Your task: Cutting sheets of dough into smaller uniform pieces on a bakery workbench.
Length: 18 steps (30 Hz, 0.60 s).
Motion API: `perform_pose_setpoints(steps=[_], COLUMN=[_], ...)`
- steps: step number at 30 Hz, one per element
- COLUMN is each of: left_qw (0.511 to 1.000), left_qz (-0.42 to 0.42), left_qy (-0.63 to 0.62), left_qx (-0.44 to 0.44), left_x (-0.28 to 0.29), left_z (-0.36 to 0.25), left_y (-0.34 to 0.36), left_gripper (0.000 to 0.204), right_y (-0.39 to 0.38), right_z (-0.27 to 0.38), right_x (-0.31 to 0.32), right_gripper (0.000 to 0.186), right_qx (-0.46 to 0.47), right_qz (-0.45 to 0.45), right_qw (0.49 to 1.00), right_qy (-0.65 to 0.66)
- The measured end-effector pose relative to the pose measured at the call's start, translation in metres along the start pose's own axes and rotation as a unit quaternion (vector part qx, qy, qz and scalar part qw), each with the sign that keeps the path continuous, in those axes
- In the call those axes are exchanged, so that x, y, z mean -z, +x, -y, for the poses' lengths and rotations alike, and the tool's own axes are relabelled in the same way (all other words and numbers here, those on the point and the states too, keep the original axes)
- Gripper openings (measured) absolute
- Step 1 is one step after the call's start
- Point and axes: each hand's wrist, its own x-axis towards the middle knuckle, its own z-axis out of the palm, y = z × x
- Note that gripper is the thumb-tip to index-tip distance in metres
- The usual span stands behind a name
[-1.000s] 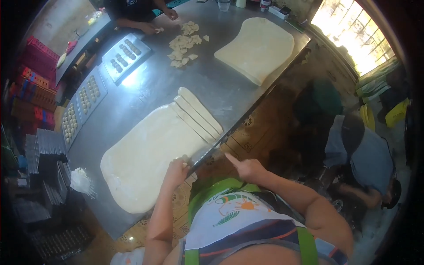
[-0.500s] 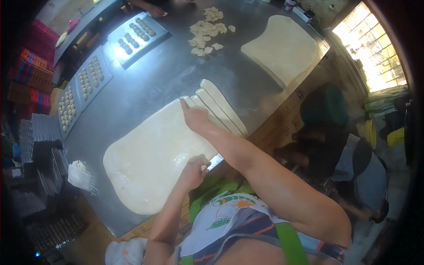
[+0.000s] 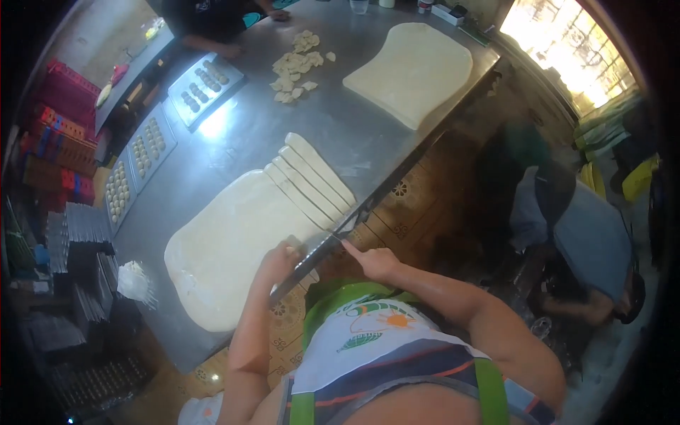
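A large pale sheet of dough (image 3: 219, 248) lies flat on the metal table, with several long dough strips (image 3: 312, 170) cut side by side at its right end. My right hand (image 3: 379, 263) is just off the table's front edge. Its index finger points at the near end of a cut line while the other fingers curl in. Whatever it grips is too small to make out. Curled at the sheet's front edge, my left hand (image 3: 278, 263) rests on or just above the dough; what its fingers hold, if anything, is hidden.
Another dough sheet (image 3: 418, 74) and a heap of dough scraps (image 3: 296, 65) lie farther back. Trays of dough balls (image 3: 205, 86) line the left side, near a white powdery pile (image 3: 134, 281). A co-worker (image 3: 581, 227) bends down at right; another person's arm (image 3: 212, 46) reaches in at the back.
My right hand has drawn back from the sheet's far edge to the table's near edge, and another cut line now shows. My left hand has shifted slightly left; the view has also moved.
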Motion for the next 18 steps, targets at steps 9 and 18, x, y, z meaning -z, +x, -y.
perform_pose_setpoints(steps=[9,18], left_qw=[0.99,0.984], left_qz=[0.017,0.015], left_qy=[-0.126,-0.176], left_qx=[0.053,0.034], left_x=[-0.042,0.009], left_z=[0.005,-0.033], left_y=[-0.031,-0.005], left_gripper=[0.047,0.042], right_y=[-0.031,0.133], right_z=[-0.083,-0.157], right_x=[0.015,0.128], right_gripper=[0.055,0.038], right_qx=[-0.127,-0.242], right_qz=[-0.16,-0.25], right_qw=[0.973,0.936], right_qy=[0.109,0.058])
